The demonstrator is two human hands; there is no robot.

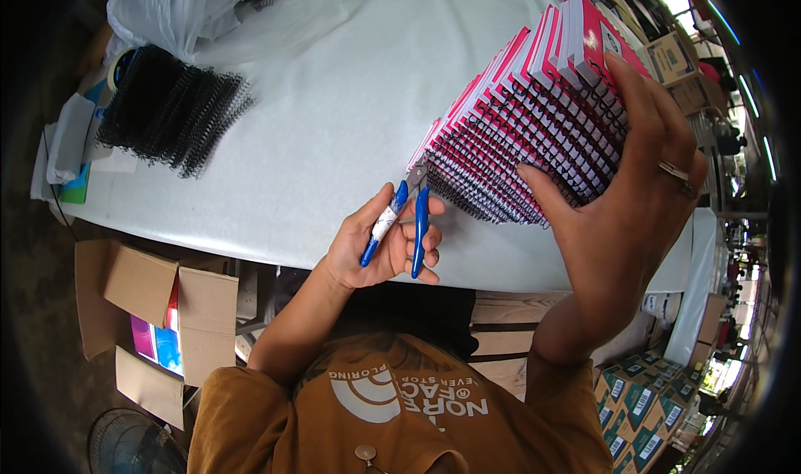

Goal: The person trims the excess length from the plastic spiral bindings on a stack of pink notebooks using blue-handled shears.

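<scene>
My left hand [367, 244] is palm up near the front of the table, holding wire cutters [420, 215] with blue handles. A pale wrap covers part of one handle, and the handles stand apart. The cutter's tip meets the near left end of a slanted row of spiral notebooks [534, 128]. These have pink-red covers, white pages and black coil bindings facing me. My right hand [634, 165], with a ring on one finger, grips the row at its right end. Its thumb presses on the coils and its fingers reach over the last cover.
Loose black binding coils [171, 111] lie in a pile on the left of the white-covered table [309, 140]. Behind them sits a clear plastic bag [183, 11]. An opened carton [204, 315] stands below the left edge, near a fan [133, 445]. Stacked boxes [642, 407] are at lower right.
</scene>
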